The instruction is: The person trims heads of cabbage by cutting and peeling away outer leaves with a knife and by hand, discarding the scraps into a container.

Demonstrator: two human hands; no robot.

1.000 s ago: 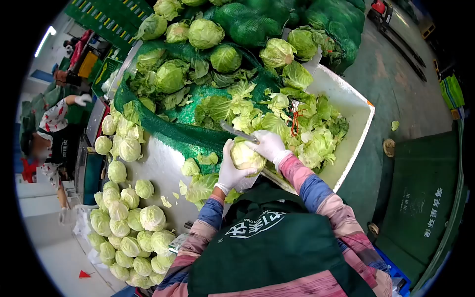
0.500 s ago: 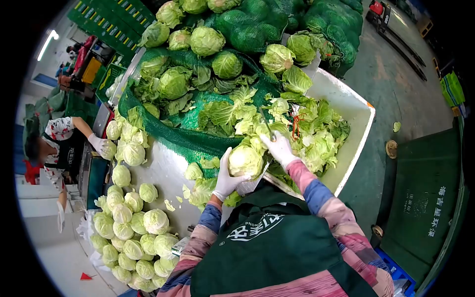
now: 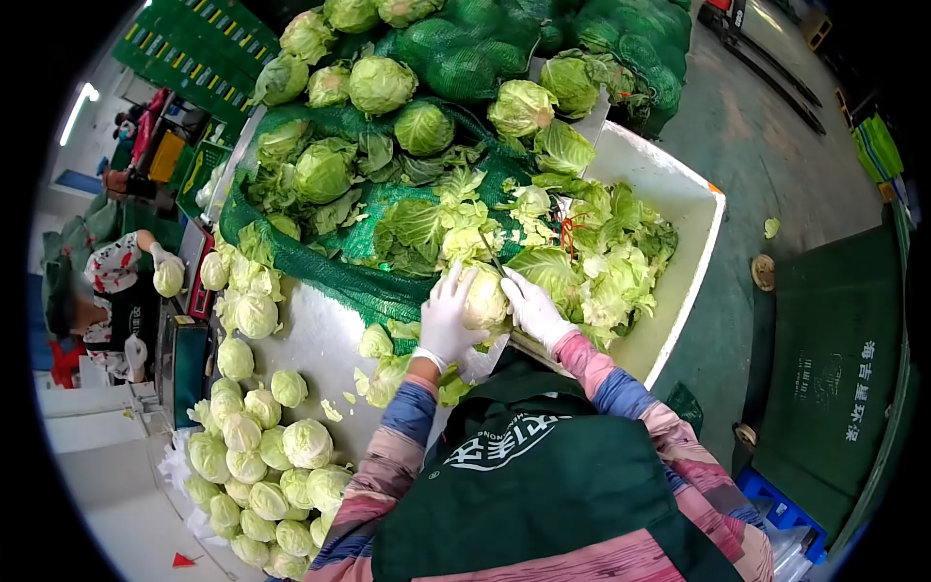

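Observation:
A pale, trimmed cabbage (image 3: 485, 299) is between my two gloved hands at the table's near edge. My left hand (image 3: 449, 318) is wrapped round its left side, fingers pointing up. At its right side, my right hand (image 3: 531, 306) is closed round a thin knife (image 3: 491, 250), whose blade points up and left; its handle is mostly hidden in the glove. Loose green leaves (image 3: 412, 228) lie just beyond on the green net (image 3: 320, 267). To the right, a white bin (image 3: 690, 257) holds a heap of cut leaves.
Trimmed cabbages (image 3: 267, 500) are piled at the lower left. Whole cabbages (image 3: 383, 85) and full net sacks (image 3: 475, 48) lie at the back. A co-worker (image 3: 112, 291) stands at the left beside a scale, holding a cabbage. A large green container (image 3: 824, 369) stands at the right.
My left hand has moved up the cabbage's left side. My right hand has come lower and left, nearer it. The bin holds another large leaf near its left edge. The co-worker has lifted a cabbage.

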